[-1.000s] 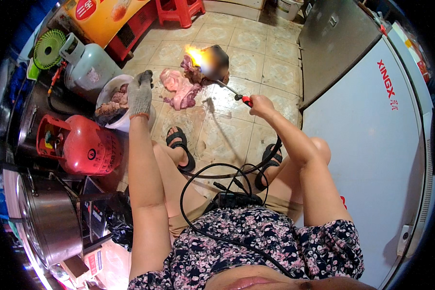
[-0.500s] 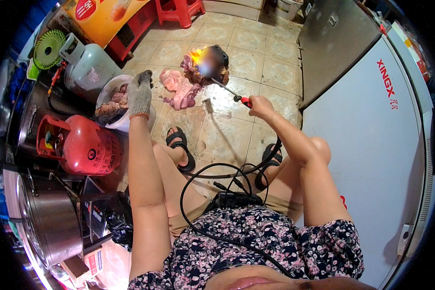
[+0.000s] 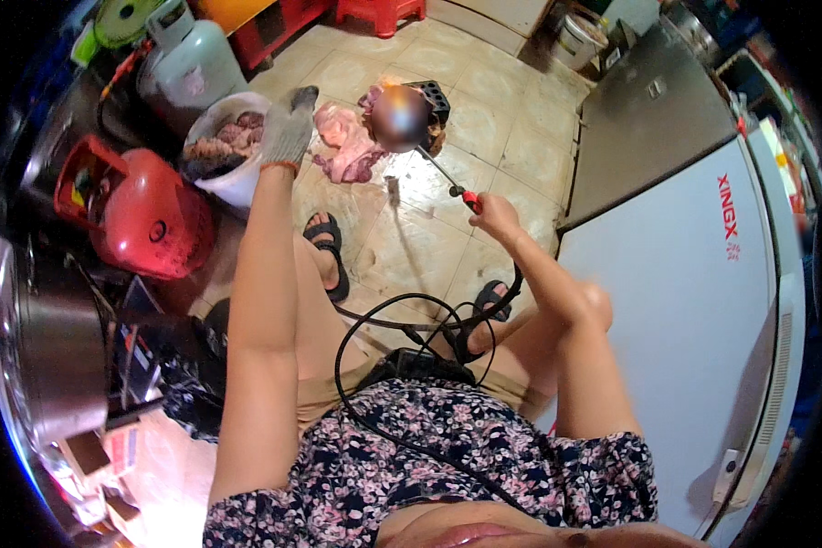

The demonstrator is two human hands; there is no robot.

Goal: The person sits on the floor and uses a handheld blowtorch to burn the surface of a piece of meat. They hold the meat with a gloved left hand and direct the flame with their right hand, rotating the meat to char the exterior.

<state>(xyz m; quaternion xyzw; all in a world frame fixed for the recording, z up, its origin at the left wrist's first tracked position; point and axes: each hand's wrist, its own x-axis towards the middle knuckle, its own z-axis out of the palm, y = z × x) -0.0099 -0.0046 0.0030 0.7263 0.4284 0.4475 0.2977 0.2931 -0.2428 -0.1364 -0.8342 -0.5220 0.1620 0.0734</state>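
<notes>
In my right hand (image 3: pixel 495 219) is the red handle of a gas torch (image 3: pixel 443 173), its thin metal tube pointing away toward the far meat. A blurred patch with a bluish-orange glow hides the torch's tip and much of the charred meat (image 3: pixel 437 139) there. Beside it, a pale pink piece of raw meat (image 3: pixel 342 137) lies on the tiled floor. My left hand (image 3: pixel 288 132), in a grey glove with dark fingertips, hovers by the right rim of a white bucket (image 3: pixel 237 187). Its fingers stretch forward, with nothing visible in them. More meat (image 3: pixel 237 139) fills the bucket.
At left stand a red gas cylinder (image 3: pixel 160 219), a pale gas cylinder (image 3: pixel 192 68) and a large steel pot (image 3: pixel 59 347). A white freezer (image 3: pixel 667 301) lines the right side. A black hose (image 3: pixel 402 326) loops over my lap. A red stool (image 3: pixel 381 16) stands at the back.
The whole view has shifted, with the left-hand things sliding outward. Yellow flame above the far meat has shrunk to a blurred glow. My left hand sits slightly farther forward; the right keeps its grip.
</notes>
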